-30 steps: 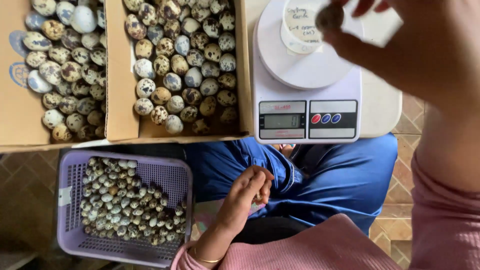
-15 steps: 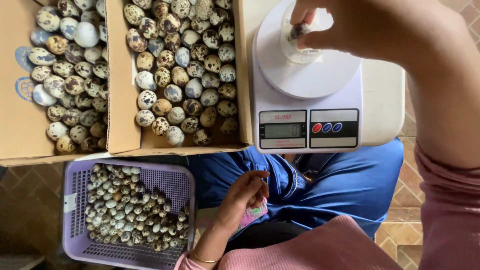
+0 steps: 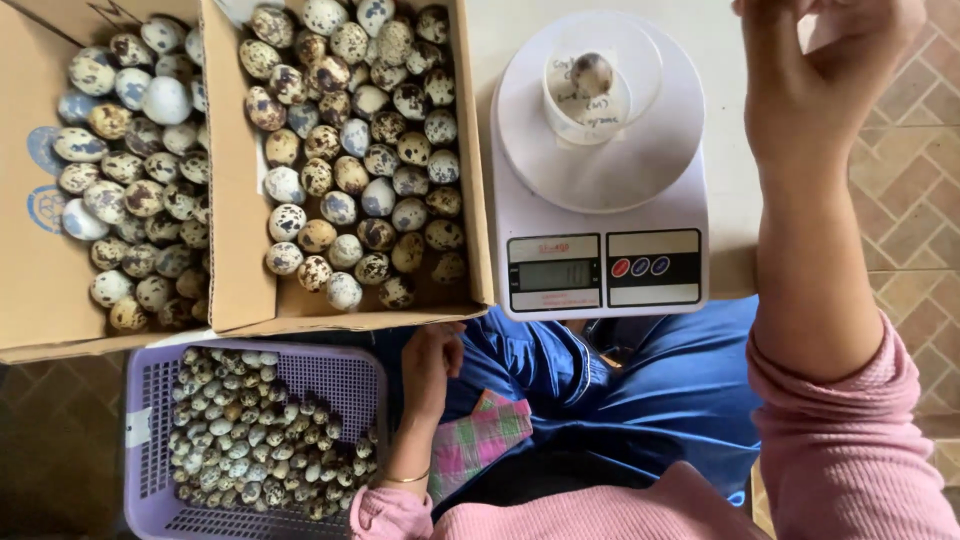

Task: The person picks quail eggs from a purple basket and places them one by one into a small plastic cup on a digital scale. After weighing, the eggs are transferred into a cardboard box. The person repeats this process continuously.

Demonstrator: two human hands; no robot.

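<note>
Seen from the head camera, a single speckled egg sits in a small white cup on the round plate of a white kitchen scale; the cup probably keeps the egg from rolling off. The right hand is raised just right of the scale, above the pale counter, its fingers loosely curled with nothing visible between them. The left hand rests low at the lap, at the near corner of a cardboard box. Its fingers are curled together, and I cannot tell whether anything is inside them.

That box holds many speckled eggs. A second cardboard box to its left holds more eggs, several of them paler and bluish. Below them, a purple plastic basket stands on the floor beside the knee, filled with small speckled eggs, within easy reach of the left hand.
</note>
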